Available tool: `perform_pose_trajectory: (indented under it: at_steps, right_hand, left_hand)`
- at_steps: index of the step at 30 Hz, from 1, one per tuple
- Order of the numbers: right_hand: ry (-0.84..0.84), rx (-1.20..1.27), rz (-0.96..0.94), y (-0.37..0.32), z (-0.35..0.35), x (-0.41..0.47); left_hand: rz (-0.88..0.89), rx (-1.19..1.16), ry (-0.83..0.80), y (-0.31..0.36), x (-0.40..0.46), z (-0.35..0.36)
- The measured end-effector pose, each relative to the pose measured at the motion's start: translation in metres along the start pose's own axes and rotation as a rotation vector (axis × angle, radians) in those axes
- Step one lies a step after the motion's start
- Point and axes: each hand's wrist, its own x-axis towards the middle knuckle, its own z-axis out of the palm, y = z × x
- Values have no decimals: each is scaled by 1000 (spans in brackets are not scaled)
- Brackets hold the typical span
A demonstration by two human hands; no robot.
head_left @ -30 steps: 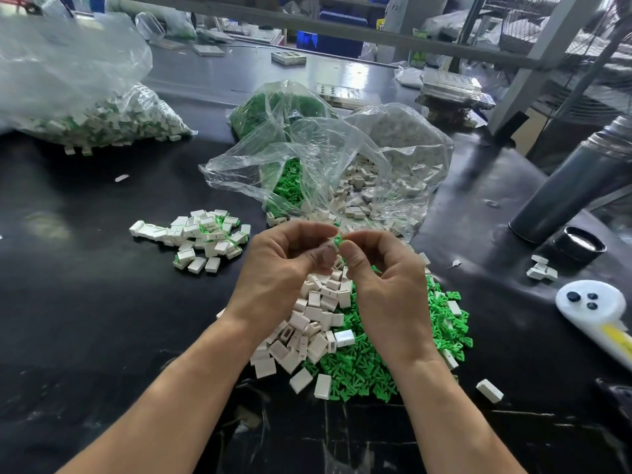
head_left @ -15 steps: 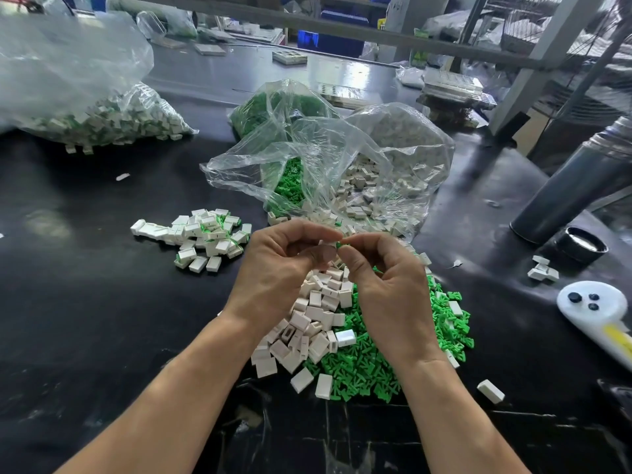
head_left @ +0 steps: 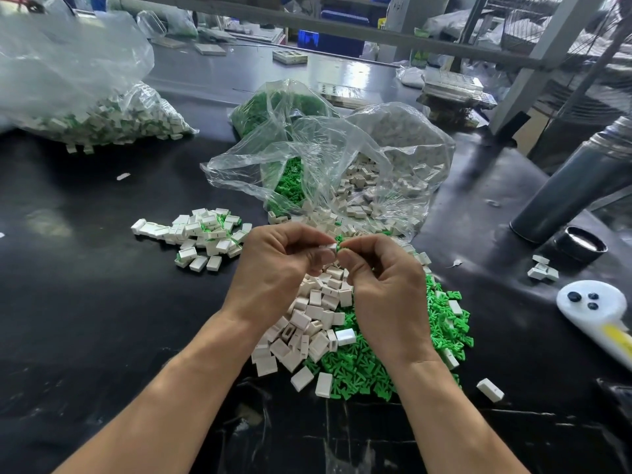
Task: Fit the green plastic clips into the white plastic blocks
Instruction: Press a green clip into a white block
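Green clip pinched in my right hand could skew against the white block my left hand pinches, and jam.

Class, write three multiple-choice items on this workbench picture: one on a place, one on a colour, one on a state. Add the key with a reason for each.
1. Where does the small pile of finished blocks lie?
A. left of the hands
B. inside the grey flask
C. right of the hands

2. What colour are the loose clips on the table?
A. red
B. green
C. blue

3. What is the left hand doing?
A. lying flat
B. pinching a white block
C. pointing

Key: 1 A, it sits left of both hands. 2 B, the heap is green. 3 B, the fingertips hold it, and the right hand pinches a green clip.
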Motion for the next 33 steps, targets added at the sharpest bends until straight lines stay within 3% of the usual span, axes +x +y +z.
perform_pose_trajectory:
  at_steps: [33]
  right_hand:
    - [-23,-312,-109,-10,-2,-4]
  left_hand:
    - [12,186,-102,4,3,-6]
